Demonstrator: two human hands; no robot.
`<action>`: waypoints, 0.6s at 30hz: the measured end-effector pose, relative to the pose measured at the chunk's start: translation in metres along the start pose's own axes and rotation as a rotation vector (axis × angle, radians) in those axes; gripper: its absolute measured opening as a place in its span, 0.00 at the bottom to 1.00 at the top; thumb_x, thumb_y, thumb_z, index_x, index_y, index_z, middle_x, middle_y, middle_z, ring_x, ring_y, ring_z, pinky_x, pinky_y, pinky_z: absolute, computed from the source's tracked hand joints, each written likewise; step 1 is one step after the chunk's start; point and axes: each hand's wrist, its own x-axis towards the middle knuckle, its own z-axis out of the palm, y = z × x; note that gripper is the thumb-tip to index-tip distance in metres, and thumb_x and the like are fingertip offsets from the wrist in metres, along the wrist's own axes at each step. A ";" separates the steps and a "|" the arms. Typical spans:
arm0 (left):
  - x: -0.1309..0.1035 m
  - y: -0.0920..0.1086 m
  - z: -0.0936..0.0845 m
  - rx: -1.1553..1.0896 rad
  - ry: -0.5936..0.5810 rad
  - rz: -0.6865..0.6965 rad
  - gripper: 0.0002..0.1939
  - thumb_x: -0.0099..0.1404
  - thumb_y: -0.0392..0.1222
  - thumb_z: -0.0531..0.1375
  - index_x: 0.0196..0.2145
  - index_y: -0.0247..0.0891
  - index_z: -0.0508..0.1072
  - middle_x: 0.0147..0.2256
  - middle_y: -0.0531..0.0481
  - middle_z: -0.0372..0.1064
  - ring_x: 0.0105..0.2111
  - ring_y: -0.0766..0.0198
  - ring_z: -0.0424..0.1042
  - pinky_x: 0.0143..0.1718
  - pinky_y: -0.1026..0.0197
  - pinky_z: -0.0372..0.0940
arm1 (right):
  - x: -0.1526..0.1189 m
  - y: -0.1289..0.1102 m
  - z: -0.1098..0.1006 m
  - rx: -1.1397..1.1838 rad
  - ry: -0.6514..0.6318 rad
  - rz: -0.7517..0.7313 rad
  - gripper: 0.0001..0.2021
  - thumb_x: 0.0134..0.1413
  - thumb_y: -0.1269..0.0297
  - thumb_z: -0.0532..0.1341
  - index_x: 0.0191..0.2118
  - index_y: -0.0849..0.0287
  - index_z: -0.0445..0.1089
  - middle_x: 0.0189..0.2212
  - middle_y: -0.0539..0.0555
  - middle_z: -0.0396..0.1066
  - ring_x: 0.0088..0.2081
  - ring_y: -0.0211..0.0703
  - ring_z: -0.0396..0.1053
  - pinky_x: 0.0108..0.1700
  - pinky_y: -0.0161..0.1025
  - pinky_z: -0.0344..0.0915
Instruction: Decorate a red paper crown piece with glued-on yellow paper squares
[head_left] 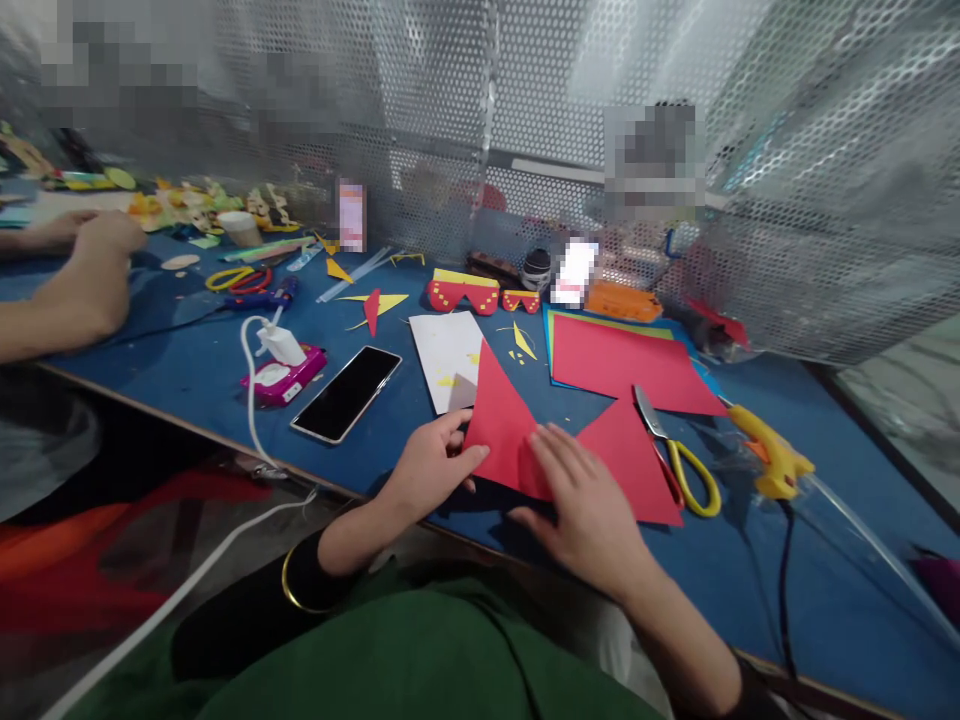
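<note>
A folded piece of red paper [504, 425] is held up at the table's near edge. My left hand [439, 460] pinches its left side, thumb in front and fingers behind. Across its right side lies my right hand [581, 495], fingers stretched flat against the paper, thumb apart. Beside it on the right rests another red paper piece [637, 465] with slanted edges. Scissors with yellow handles [694, 480] lie partly over that piece. Behind my left hand is a white sheet [444, 350] with small yellow bits on it.
A yellow glue gun [772, 455] lies at right, its cord running off the near edge. Coloured sheets [630, 360] are stacked behind. Red paper glasses [463, 293] stand near the mesh partition. Left are a black phone [349, 393], a pink power strip [289, 378] and a co-worker's arm [79, 280].
</note>
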 end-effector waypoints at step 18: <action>0.066 -0.004 -0.011 1.434 0.074 0.507 0.12 0.68 0.39 0.57 0.40 0.31 0.80 0.40 0.36 0.75 0.43 0.49 0.73 0.41 0.52 0.62 | 0.000 -0.006 0.027 -0.084 0.191 0.294 0.19 0.68 0.64 0.48 0.56 0.60 0.69 0.50 0.65 0.78 0.49 0.56 0.77 0.41 0.47 0.77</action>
